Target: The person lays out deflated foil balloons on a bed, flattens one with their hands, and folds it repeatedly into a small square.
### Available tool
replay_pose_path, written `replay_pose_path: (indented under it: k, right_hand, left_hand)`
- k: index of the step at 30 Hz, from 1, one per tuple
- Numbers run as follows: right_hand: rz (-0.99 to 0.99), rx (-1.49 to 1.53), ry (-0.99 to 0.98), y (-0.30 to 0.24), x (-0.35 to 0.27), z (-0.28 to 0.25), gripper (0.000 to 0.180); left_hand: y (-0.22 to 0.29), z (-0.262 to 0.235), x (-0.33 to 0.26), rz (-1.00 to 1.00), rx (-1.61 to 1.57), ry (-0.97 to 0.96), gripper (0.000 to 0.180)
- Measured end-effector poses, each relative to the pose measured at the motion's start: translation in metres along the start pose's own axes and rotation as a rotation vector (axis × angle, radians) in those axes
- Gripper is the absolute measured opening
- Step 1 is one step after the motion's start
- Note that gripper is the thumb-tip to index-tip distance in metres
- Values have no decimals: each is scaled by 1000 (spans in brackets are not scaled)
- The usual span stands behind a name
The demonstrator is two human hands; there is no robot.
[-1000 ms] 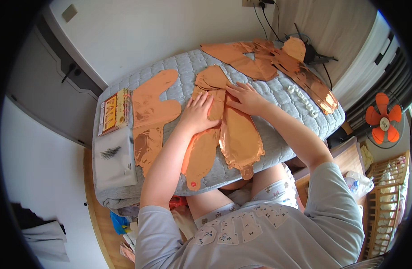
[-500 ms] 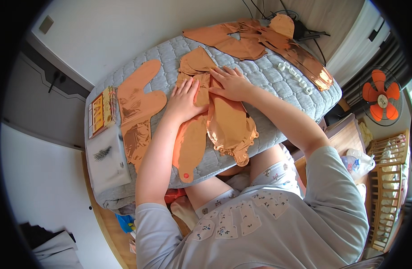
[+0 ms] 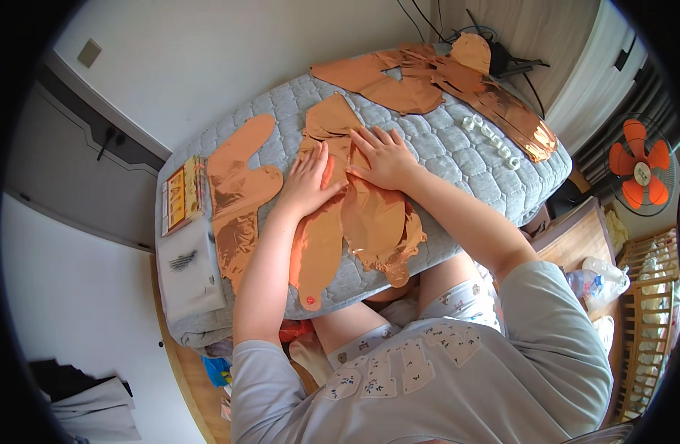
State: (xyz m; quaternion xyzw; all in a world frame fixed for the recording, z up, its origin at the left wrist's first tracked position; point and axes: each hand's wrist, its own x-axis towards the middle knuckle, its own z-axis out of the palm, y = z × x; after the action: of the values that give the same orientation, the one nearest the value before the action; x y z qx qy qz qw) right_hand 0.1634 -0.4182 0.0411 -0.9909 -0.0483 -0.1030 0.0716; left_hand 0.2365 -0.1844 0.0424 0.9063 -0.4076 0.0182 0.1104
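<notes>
A flat, uninflated copper-coloured foil balloon (image 3: 317, 248) lies on the quilted mattress in front of me, its rounded lower lobes reaching toward the near edge. My left hand (image 3: 310, 181) rests palm down on its left part, fingers stretched out. On the right part lies my right hand (image 3: 384, 159), also flat, with fingers spread. Both thumbs point inward, close together over the middle seam. Beneath my right hand the right lobe (image 3: 380, 229) is wrinkled and shiny. A folded upper part (image 3: 332, 117) sticks out beyond my fingertips. Whatever lies under my palms is hidden.
More flat copper foil balloons lie to the left (image 3: 243, 159) and at the far side (image 3: 384, 81) of the mattress (image 3: 458, 148). A white chain-like strip (image 3: 491, 138) sits at right. Left are a printed packet (image 3: 184, 194) and a clear plastic bag (image 3: 188, 277). An orange-bladed fan (image 3: 640, 166) stands right.
The whole view has shifted slightly, with the scene lower and a little to the right. My hands stay flat on the foil balloon, and my thumbs have come nearer each other.
</notes>
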Motion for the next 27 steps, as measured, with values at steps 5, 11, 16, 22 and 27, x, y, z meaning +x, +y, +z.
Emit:
replay_pose_path:
  k: [5,11,16,22,27]
  right_hand:
    - [-20,30,-5,-13,3,-6,90]
    - [10,27,-39,0,1,-4,93]
    - [13,55,-31,-3,-1,-7,91]
    - [-5,72,-32,-8,-1,-6,90]
    - [-1,61,-44,-3,1,-4,90]
  left_hand:
    - [-28,-4,-8,0,-880,164,76]
    - [-9,-74,3,-55,-816,63,36]
    - [12,-60,86,146,-304,256,28]
    - [-4,-5,146,-12,-187,215,27]
    - [-7,-1,158,48,-196,216,28]
